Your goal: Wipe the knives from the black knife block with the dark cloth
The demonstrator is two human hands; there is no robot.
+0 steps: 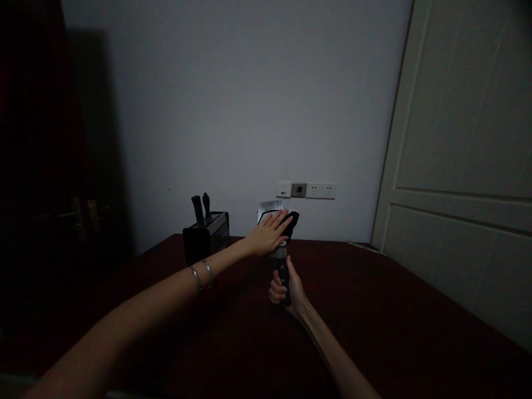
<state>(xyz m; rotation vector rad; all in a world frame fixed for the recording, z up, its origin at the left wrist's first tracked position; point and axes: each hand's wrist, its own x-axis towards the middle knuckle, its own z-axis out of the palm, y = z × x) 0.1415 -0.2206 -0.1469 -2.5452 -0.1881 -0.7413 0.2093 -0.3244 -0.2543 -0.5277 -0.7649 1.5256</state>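
Note:
In my right hand (291, 288) I grip the black riveted handle (283, 271) of a cleaver, its broad blade (268, 207) pointing up and away from me. A black cloth (293, 219) lies over much of the blade, leaving the bright metal showing at the top. Across the cloth lies my left hand (270, 233), its fingers stretched out and holding the cloth against the blade. The thumb of that hand and the blade's far side are hidden. Two bracelets (203, 275) circle the left wrist.
A dark knife block (206, 235) with two black handles standing up from it is at the back left of the dark red table (353, 310). Wall sockets (306, 190) are behind the table. A pale panelled door (461, 166) borders the right side.

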